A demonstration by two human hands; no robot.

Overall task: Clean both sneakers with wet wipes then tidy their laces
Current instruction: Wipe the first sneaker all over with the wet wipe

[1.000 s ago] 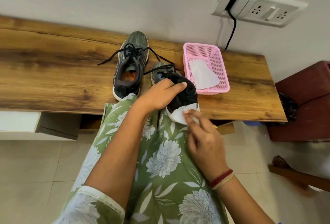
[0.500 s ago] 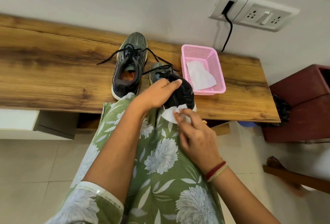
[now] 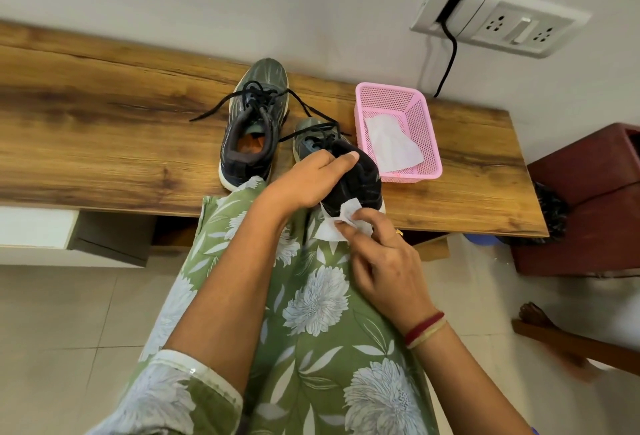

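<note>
left grip (image 3: 304, 182) clasps the sneaker (image 3: 361, 185), right grip (image 3: 384, 261) pinches wet wipe (image 3: 329, 232) on its heel.

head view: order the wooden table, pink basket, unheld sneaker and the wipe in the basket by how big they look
1. wooden table
2. unheld sneaker and pink basket: look about alike, so unranked
3. wipe in the basket

shelf (image 3: 104, 143) ran along the wall. far sneaker (image 3: 254, 123) stood on it, toe to the wall; near sneaker (image 3: 360, 185) sat just right of it, heel over the front edge. basket (image 3: 420, 129) lay right of that, basket wipe (image 3: 389, 147) inside. heel wipe (image 3: 329, 232) lay against the overhanging heel.
</note>
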